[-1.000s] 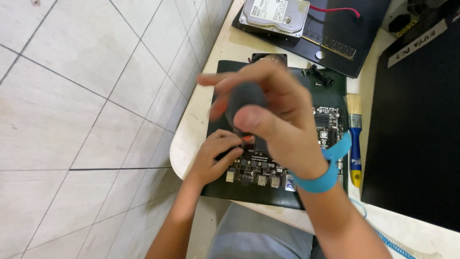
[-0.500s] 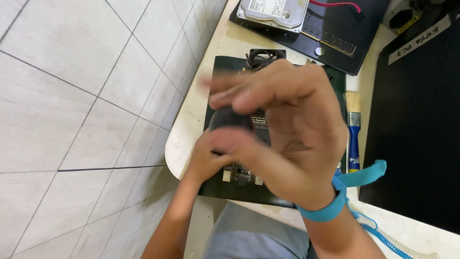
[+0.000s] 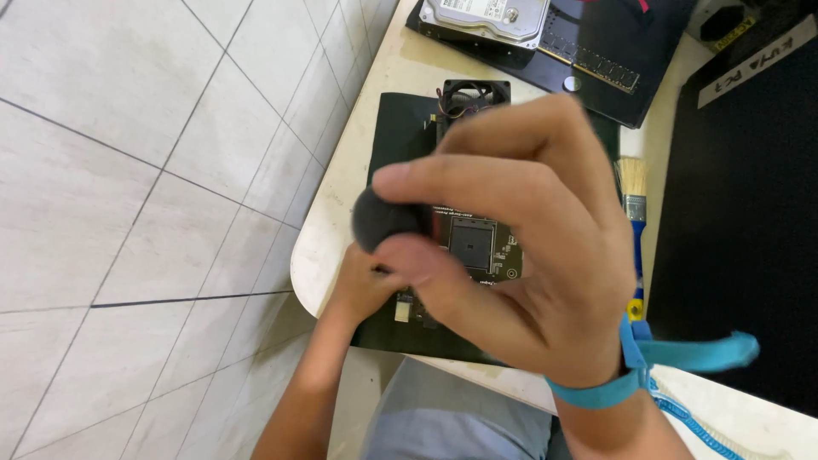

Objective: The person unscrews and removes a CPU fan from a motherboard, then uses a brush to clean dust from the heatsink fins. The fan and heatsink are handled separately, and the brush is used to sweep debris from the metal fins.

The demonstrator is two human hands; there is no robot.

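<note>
Right hand, raised close to the camera, pinches a dark round ball between thumb and fingers. Below it, the left hand rests on the circuit board; its grip is hidden.

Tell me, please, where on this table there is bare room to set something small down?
Bare cream tabletop shows left of the black mat, up toward the hard drive, and in the narrow strip holding the paintbrush. A small patch lies at the near right corner past the blue wrist strap. The middle is crowded: motherboard, fan, left hand, and right hand gripping a dark rounded object.
</note>
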